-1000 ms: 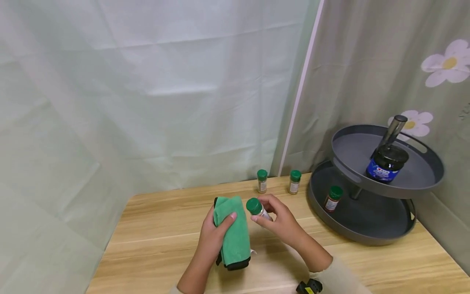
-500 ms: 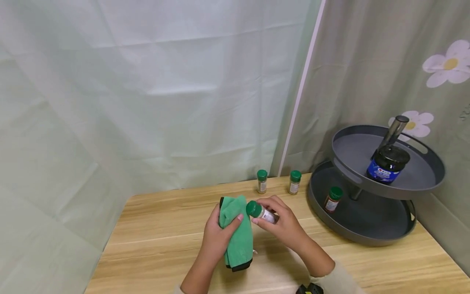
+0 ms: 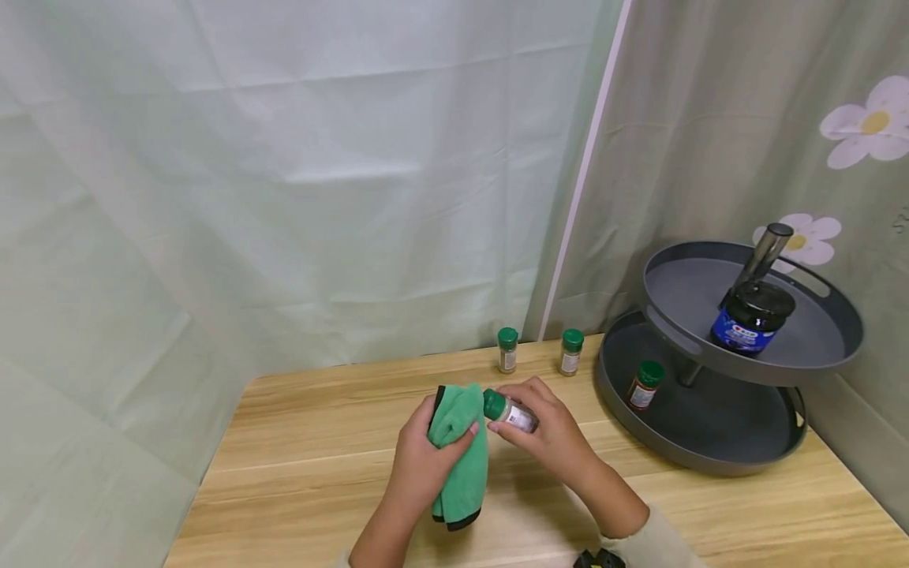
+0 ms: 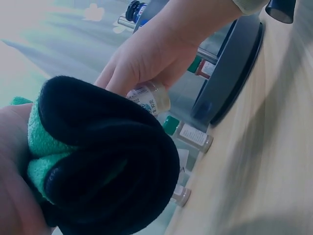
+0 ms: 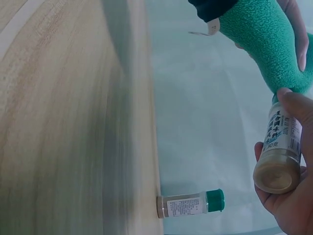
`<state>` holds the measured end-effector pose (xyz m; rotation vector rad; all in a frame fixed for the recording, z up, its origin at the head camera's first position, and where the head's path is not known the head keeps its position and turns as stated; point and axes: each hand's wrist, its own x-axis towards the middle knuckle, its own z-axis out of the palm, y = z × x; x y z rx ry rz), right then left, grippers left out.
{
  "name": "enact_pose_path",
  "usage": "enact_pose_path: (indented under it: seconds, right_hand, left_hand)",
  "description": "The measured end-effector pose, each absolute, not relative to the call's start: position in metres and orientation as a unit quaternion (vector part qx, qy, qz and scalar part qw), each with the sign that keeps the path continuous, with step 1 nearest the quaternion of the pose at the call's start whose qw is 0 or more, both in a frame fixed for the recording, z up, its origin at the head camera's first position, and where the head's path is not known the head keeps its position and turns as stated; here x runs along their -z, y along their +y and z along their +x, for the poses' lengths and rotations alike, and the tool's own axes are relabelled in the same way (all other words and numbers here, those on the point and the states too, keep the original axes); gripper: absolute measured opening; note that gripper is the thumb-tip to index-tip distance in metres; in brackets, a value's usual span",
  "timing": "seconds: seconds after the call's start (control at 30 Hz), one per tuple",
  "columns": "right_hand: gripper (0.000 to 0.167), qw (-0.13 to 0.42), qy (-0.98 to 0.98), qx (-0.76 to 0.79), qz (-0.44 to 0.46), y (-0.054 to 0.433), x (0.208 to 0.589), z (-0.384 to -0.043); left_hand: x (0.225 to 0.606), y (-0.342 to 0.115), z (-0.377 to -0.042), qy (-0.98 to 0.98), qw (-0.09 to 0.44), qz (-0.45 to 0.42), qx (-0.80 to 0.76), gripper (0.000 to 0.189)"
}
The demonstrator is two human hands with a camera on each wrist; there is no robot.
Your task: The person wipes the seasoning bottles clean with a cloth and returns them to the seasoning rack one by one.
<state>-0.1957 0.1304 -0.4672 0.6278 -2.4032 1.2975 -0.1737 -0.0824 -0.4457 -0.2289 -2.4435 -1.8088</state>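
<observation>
My left hand (image 3: 420, 457) grips a folded green towel (image 3: 461, 473) with black edging, its thumb pressed across the front. Just to the right, my right hand (image 3: 550, 422) holds a small spice jar (image 3: 521, 418) with a green cap and a white label. The jar is tilted, its cap toward the towel and right at its edge. In the right wrist view the thumb lies along the spice jar (image 5: 279, 142), whose base faces the camera and whose cap is mostly hidden by the towel (image 5: 266, 44). Both things are held above the wooden table.
Two green-capped spice jars, a left one (image 3: 507, 351) and a right one (image 3: 570, 353), stand at the table's back edge. A grey two-tier round tray (image 3: 710, 454) stands at the right, with another spice jar (image 3: 645, 385) below and a dark blue-labelled jar (image 3: 751, 315) on top.
The spice jar in my right hand has tipped further over, its cap now closer to the towel. My left hand and the towel have shifted slightly right toward it.
</observation>
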Motion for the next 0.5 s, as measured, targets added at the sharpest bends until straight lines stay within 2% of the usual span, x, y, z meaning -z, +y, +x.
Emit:
enact_pose_path:
  seconds: [0.2, 0.5]
  right_hand:
    - [0.043, 0.177, -0.866, -0.414, 0.218, 0.1292, 0.4651, -0.1929]
    - [0.048, 0.236, -0.881, -0.310, 0.269, 0.1285, 0.4664, -0.1928]
  left_hand:
    - [0.4437, -0.0820, -0.1722, -0.824, 0.068, -0.090, 0.555, 0.047]
    - [0.4406, -0.0835, -0.1709, -0.858, 0.082, -0.093, 0.498, 0.048]
